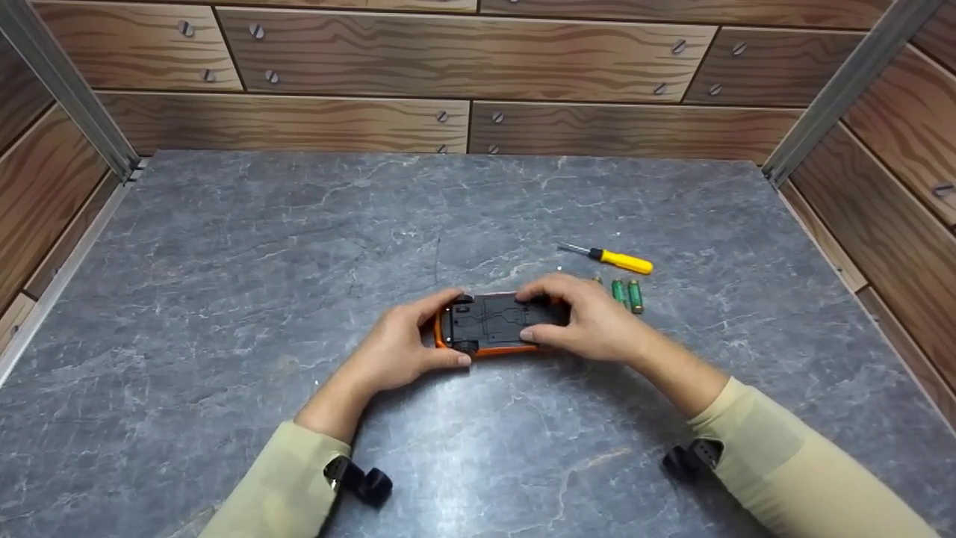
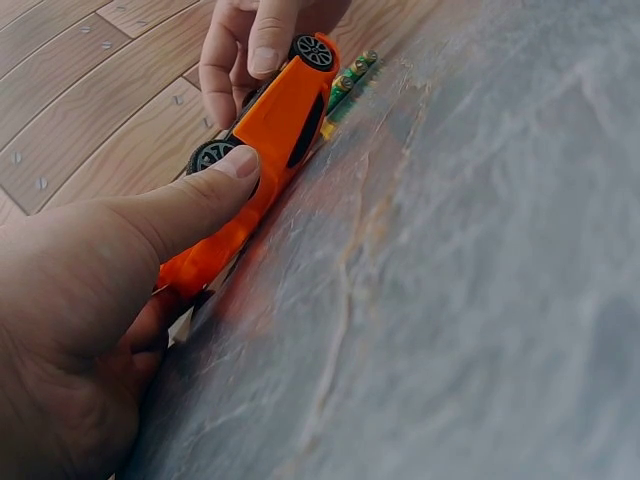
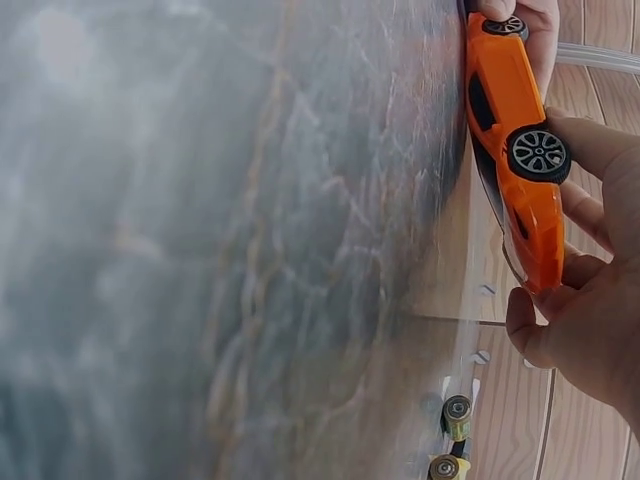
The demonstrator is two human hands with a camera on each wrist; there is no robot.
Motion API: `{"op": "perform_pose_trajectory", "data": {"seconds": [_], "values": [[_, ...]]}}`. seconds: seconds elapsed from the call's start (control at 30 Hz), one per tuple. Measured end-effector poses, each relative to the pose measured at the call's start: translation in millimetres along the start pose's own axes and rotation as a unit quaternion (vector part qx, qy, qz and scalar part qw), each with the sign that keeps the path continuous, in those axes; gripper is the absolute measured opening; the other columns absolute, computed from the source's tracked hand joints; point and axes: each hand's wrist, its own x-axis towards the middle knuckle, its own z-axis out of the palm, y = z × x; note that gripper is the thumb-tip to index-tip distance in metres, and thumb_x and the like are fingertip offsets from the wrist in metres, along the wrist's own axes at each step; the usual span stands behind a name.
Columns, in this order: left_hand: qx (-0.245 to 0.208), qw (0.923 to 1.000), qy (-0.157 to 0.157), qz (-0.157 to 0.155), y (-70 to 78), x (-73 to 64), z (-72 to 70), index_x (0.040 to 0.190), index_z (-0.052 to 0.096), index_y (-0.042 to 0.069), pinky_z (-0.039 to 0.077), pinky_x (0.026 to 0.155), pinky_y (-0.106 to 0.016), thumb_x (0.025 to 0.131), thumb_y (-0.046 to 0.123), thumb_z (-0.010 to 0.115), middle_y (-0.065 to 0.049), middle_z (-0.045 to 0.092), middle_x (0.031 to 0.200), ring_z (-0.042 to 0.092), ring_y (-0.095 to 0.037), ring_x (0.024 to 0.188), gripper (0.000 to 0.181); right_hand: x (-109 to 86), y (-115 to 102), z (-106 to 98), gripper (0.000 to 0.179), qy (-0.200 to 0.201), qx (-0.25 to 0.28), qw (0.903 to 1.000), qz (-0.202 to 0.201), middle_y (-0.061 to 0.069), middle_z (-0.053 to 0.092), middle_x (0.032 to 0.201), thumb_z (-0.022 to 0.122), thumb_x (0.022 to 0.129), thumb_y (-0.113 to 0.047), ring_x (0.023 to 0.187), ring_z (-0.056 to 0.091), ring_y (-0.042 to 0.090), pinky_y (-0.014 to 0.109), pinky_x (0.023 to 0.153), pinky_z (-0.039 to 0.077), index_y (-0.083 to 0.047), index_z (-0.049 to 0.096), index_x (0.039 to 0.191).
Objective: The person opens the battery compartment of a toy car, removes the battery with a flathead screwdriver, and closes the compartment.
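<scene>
- On the grey marble-patterned table point(image 1: 224, 246), near its middle, an orange toy car point(image 1: 489, 323) lies upside down, its black underside facing up and its roof against the tabletop.
- At the car's left end, the left hand point(image 1: 399, 347) grips it: the thumb presses against the near side by a wheel, and the fingers curl over the far side.
- At the car's right end, the right hand point(image 1: 590, 317) holds it the same way, fingers curled over the top and far edge, thumb on the near side.
- From the left wrist view, the thumb point(image 2: 190, 205) lies along the orange body point(image 2: 270, 130) just beside a black wheel.
- From the right wrist view, the car point(image 3: 515, 150) sits pinched between the fingertips point(image 3: 590, 140), a spoked wheel showing.
- Just beyond the right hand, green batteries point(image 1: 627, 295) lie side by side on the table, near the car but apart from it.
- Behind the batteries lies a yellow-handled screwdriver point(image 1: 616, 259).
- Wood-patterned panels point(image 1: 463, 67) wall the table on three sides.
</scene>
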Motion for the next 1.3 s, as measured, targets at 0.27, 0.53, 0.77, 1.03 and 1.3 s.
{"op": "perform_pose_trajectory", "data": {"seconds": [0.27,0.53,0.77,1.03,1.3], "values": [[0.004,1.0,0.001,-0.004,0.0,0.0,-0.9,0.159,0.051,0.016,0.033,0.124,-0.044,0.077,0.033,0.097,-0.003,0.058,0.154,0.05,-0.022,0.144,0.096,2.6,0,3,0.044,0.001,0.003,0.9999,0.012,0.004,0.07,0.133,0.086,0.09,-0.032,0.121,0.063,0.025,0.049,0.108,0.047,-0.015,0.072,0.129],[0.008,0.9998,0.0,-0.018,1.0,-0.7,-0.8,0.16,0.05,0.02,0.033,0.124,-0.044,0.076,0.033,0.097,-0.001,0.056,0.156,0.049,-0.021,0.144,0.097,1.0,-1,2,0.046,-0.002,0.007,0.9998,0.016,0.002,0.069,0.134,0.085,0.091,-0.035,0.123,0.062,0.024,0.049,0.109,0.047,-0.017,0.071,0.131],[0.0,0.9998,0.0,-0.018,-0.6,-0.6,-0.1,0.16,0.049,0.019,0.033,0.124,-0.044,0.075,0.031,0.098,-0.003,0.056,0.157,0.05,-0.021,0.143,0.099,-9.5,8,-11,0.051,0.023,0.047,0.9984,0.019,0.0,0.069,0.137,0.085,0.093,-0.033,0.125,0.062,0.022,0.048,0.104,0.052,-0.015,0.068,0.138],[0.014,0.9997,0.001,-0.021,-1.6,-1.0,-0.5,0.161,0.048,0.02,0.034,0.124,-0.043,0.076,0.033,0.097,-0.004,0.056,0.156,0.05,-0.022,0.143,0.099,-31.4,21,-21,0.049,0.034,0.079,0.9958,0.03,0.0,0.069,0.137,0.087,0.091,-0.023,0.128,0.061,0.024,0.051,0.102,0.052,-0.013,0.071,0.136],[0.012,0.9997,0.004,-0.019,-0.4,0.1,0.4,0.16,0.05,0.018,0.037,0.122,-0.043,0.075,0.031,0.098,-0.004,0.059,0.153,0.053,-0.021,0.14,0.098,-41.9,29,-19,0.05,0.04,0.09,0.9948,0.025,0.003,0.069,0.137,0.09,0.087,-0.014,0.124,0.064,0.024,0.048,0.101,0.056,-0.013,0.073,0.134]]}}
